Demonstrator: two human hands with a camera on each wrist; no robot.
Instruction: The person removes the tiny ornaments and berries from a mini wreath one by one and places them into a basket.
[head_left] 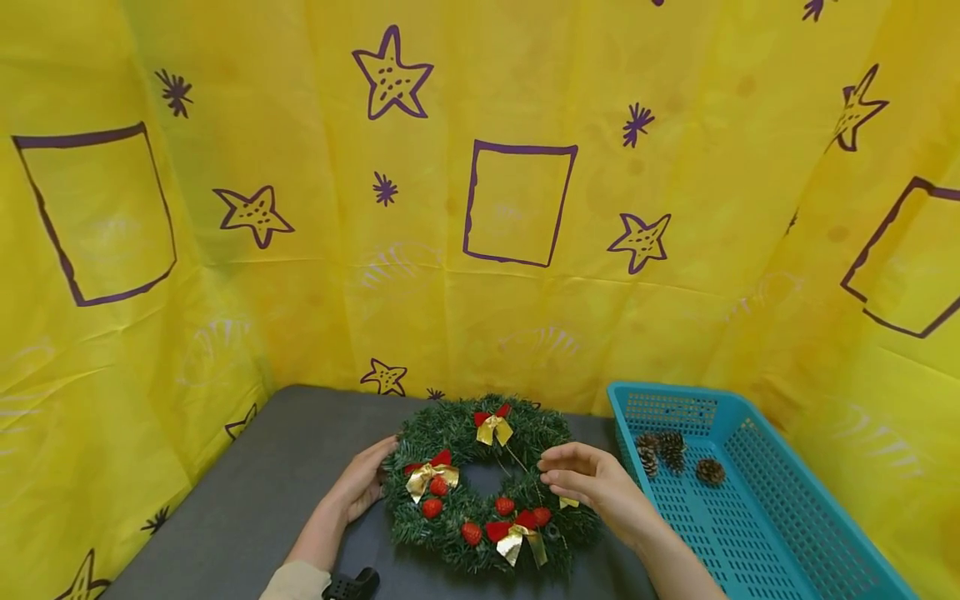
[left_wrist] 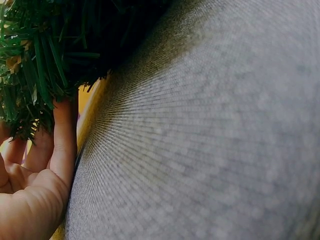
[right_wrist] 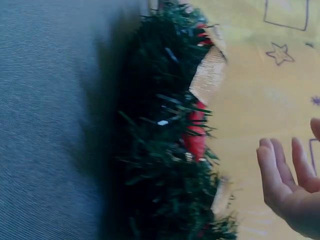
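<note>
A green wreath [head_left: 450, 417] lies on the dark table, decorated with red-and-gold bows [head_left: 431, 475] and red strawberry-like ornaments [head_left: 471, 533]. At its left outer edge, my left hand [head_left: 358, 482] touches the greenery with relaxed fingers; in the left wrist view, greenery hides some fingertips. Over the right part of the ring hovers my right hand [head_left: 592, 483], fingers loosely bent and thumb apart, with nothing visible between them. The right wrist view has this hand [right_wrist: 295, 190] beyond the wreath's decorated side. Near its fingertips, a thin golden strand [head_left: 514, 456] runs across the ring.
A turquoise perforated basket [head_left: 795, 475] stands to the right, with several pine cones [head_left: 709, 472] inside at its far end. Yellow curtains [head_left: 300, 317] with purple drawings enclose the table [head_left: 247, 492]. A black wrist strap [head_left: 351, 585] is on the left arm.
</note>
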